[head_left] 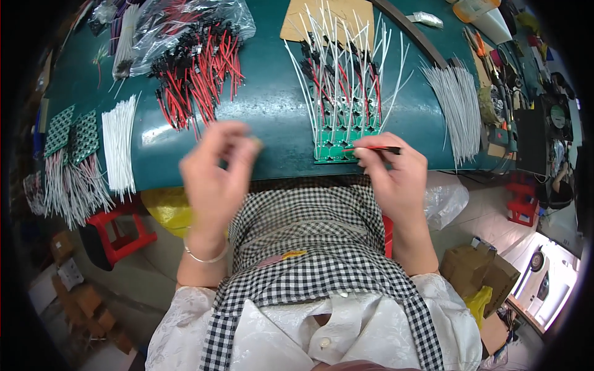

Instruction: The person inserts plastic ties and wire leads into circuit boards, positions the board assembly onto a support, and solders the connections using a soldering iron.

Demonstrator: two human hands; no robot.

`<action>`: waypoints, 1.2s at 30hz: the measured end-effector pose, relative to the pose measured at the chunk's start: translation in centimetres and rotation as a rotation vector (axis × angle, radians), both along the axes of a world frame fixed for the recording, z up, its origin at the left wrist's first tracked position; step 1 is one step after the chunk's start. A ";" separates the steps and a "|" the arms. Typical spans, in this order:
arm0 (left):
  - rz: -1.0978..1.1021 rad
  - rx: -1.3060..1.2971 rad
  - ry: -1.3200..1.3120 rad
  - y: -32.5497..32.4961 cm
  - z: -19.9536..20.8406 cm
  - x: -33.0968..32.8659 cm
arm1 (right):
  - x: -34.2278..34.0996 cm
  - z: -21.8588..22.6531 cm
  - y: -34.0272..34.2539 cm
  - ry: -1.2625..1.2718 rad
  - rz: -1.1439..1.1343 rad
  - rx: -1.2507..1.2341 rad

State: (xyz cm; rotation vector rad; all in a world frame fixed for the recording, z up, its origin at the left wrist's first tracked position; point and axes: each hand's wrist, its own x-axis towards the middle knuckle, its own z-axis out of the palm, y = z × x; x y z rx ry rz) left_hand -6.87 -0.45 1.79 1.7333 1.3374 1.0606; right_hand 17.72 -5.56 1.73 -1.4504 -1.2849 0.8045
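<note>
1. Head view: the green circuit board (343,141), bristling with white wires, lies at the green table (272,111) edge, just beside the right hand (396,176).
2. That hand pinches a thin red-and-black wire (374,149) over the board.
3. The left hand (216,173) is blurred, fingers pinched; contents unclear.
4. A clear plastic bag (179,25) of red-black wires lies far left.

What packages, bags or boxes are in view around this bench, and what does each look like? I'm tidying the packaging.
Clear plastic bag: far left of the green table, crumpled, over red and black wires.
Small clear bag: far right of the table, crumpled.
Brown cardboard box: floor at right, open flaps.
Clear plastic bag: below the table edge, by the right hand.
</note>
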 end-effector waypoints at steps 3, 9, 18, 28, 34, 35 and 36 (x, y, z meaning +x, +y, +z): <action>0.355 0.161 0.448 3.9 0.3 -2.7 | 0.0 -1.0 0.6 -0.228 0.101 0.059; 0.371 0.222 0.834 7.3 -1.3 -4.0 | -1.0 -1.2 1.0 -0.109 0.049 0.011; 0.312 0.056 0.635 6.2 -1.7 -4.0 | -1.0 -1.3 1.3 -0.288 0.100 0.055; 0.296 -0.055 0.204 3.3 -1.0 -3.2 | -1.0 -1.3 1.4 -0.279 0.104 0.041; 0.184 -0.110 0.215 2.1 -1.0 -1.3 | -1.1 -1.1 1.4 -0.345 0.103 0.055; 0.184 -0.123 0.217 2.0 -1.0 -1.1 | -1.2 -1.1 1.4 -0.357 0.106 0.064; 0.183 -0.123 0.217 2.0 -1.0 -1.0 | -1.2 -1.1 1.4 -0.367 0.108 0.073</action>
